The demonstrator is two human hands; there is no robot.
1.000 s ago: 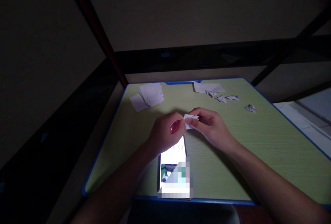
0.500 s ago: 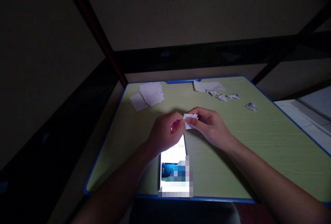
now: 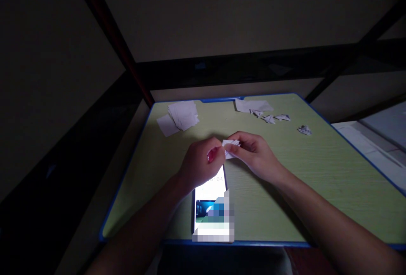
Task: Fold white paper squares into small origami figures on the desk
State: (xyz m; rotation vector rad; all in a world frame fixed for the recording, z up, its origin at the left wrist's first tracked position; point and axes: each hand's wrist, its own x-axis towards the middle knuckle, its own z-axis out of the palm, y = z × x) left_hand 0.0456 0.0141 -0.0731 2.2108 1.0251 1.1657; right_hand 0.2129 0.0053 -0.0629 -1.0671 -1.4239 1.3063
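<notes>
A small piece of folded white paper [image 3: 231, 149] is held between my two hands, above the middle of the table. My left hand [image 3: 203, 160] is closed, pinching the paper's left edge between thumb and forefinger. From the right side my right hand [image 3: 255, 154] grips the same paper, thumb on the near face and fingers behind it. Under my left hand lies a lit phone [image 3: 209, 184], its lower part blurred out by blocks and its upper end covered by the hand.
A stack of white paper sheets [image 3: 184, 115] lies at the back left of the blue-edged table [image 3: 317, 190]. At the back right are a paper sheet [image 3: 253, 105], several small folded paper pieces [image 3: 269, 119] and a crumpled-looking one [image 3: 305, 130]. Dark walls surround the table.
The whole view has shifted slightly, so everything sits a little further left. Both hands keep their hold on the folded paper, with hardly any movement of the fingers.
</notes>
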